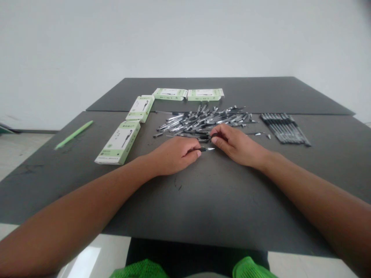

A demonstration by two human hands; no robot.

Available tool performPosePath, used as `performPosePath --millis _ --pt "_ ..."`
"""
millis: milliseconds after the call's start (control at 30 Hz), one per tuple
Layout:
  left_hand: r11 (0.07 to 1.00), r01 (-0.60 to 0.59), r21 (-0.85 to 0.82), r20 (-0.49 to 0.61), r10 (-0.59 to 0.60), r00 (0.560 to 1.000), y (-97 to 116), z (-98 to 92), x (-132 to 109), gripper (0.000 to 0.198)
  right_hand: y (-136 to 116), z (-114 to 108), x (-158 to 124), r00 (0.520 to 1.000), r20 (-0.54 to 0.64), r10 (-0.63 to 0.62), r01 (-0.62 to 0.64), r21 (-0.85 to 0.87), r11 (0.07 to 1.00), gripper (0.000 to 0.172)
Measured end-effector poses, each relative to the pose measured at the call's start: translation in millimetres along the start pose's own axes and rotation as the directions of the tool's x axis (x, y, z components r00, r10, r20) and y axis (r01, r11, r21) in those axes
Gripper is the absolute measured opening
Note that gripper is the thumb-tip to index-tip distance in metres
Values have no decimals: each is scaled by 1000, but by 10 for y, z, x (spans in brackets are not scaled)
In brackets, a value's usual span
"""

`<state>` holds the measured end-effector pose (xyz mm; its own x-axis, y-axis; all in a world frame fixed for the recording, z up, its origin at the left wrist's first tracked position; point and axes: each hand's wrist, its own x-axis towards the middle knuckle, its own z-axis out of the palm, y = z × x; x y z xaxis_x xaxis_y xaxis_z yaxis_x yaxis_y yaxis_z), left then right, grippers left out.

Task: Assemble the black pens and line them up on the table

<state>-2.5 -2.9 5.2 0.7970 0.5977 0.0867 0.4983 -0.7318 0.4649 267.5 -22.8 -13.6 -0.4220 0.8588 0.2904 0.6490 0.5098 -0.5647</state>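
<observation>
L hand [176,155] grips a pen [204,149] over the counter [220,200], tip twd R hand [233,143], which pinches a small dark bit [214,135] nr the pen pile [199,120]. Best keep pen still, go slow w/ pointy tip.

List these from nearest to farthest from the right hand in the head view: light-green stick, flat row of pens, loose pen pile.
1. Loose pen pile: just beyond the right hand.
2. Flat row of pens: off to its right.
3. Light-green stick: far left on the table.
</observation>
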Motion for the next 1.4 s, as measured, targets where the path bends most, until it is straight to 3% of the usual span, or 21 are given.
performPosePath --millis 367,600,767,1033,1400 --pt "1000 3 -6 1 -3 1000 12 -9 -1 26 -27 6 3 996 -55 72 -68 75 995 10" --pt "1000 7 -20 -15 -7 1000 15 -7 -7 24 -7 71 1 975 -82 208 -174 304 937 8" --pt "999 33 -34 -42 -35 999 17 -7 -6 24 -9 91 19 940 -107 323 -246 442 863 17" --pt "992 99 -79 -111 -107 988 -2 12 -5 21 -19 74 17 941 -160 299 -201 448 871 19" --pt "990 111 -84 -125 -121 985 -16 13 -10 20 -99 52 24 926 -118 359 -241 548 801 21"
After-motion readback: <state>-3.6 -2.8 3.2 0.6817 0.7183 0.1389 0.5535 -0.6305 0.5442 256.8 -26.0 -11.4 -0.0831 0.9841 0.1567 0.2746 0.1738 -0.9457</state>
